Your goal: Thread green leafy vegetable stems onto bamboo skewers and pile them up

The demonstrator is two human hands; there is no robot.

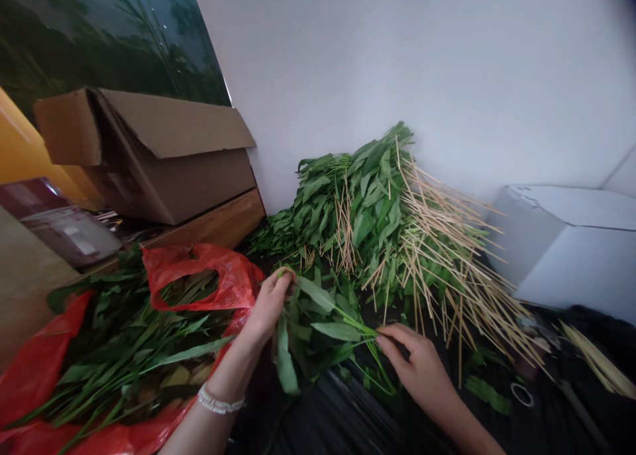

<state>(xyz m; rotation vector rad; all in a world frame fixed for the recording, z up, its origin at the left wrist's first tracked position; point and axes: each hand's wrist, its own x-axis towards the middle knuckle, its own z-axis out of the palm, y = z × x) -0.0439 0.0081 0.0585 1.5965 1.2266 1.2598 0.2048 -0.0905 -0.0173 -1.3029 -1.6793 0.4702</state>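
My left hand (272, 299), with a beaded bracelet (218, 401) on its wrist, is closed in a pinch at the top of some leafy green stems (318, 296). Long leaves hang below its fingers. On the right, my right hand (410, 359) pinches the thin green stalks (368, 329) of leafy stems between thumb and forefinger. Just beyond both hands lies a big heap of leafy green bunches (365, 203). Many thin pale sticks (447, 243) lie across its right side. What exactly sits inside the left fingers is partly hidden.
At left, an open red plastic bag (199, 273) holds more leafy stems (144, 349). Behind it an open cardboard box (173, 157) rests on a wooden ledge (218, 223). A white box (561, 243) stands at right against the white wall. Black plastic sheeting (318, 415) covers the surface below.
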